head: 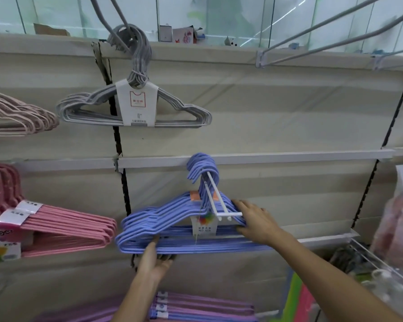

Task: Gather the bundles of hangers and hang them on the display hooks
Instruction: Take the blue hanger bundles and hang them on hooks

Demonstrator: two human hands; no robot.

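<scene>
Hung by curved necks over a white two-rod display hook [215,198]: a bundle of blue hangers [172,231], smooth coated wire, triangular with notched shoulders, strapped by orange tape and a white paper label. Gripped at its lower left bar by the left hand [154,257], thumb in front, fingers curled behind. Clasped at its right shoulder by the right hand [256,223], fingers wrapped over the wires just beside the hook's crossbar tip. Above, on a grey hook: a grey bundle [133,108] in matte wire with a tall white card sleeve. At left, pink hangers [65,231] banded with white labels, and paler pink ones [16,117] higher up. Below, a flat stack of purple hangers [203,307]. Behind everything, creased beige backing [277,112] with black slotted uprights. At lower right, a wire basket [377,261], contents blurred.
</scene>
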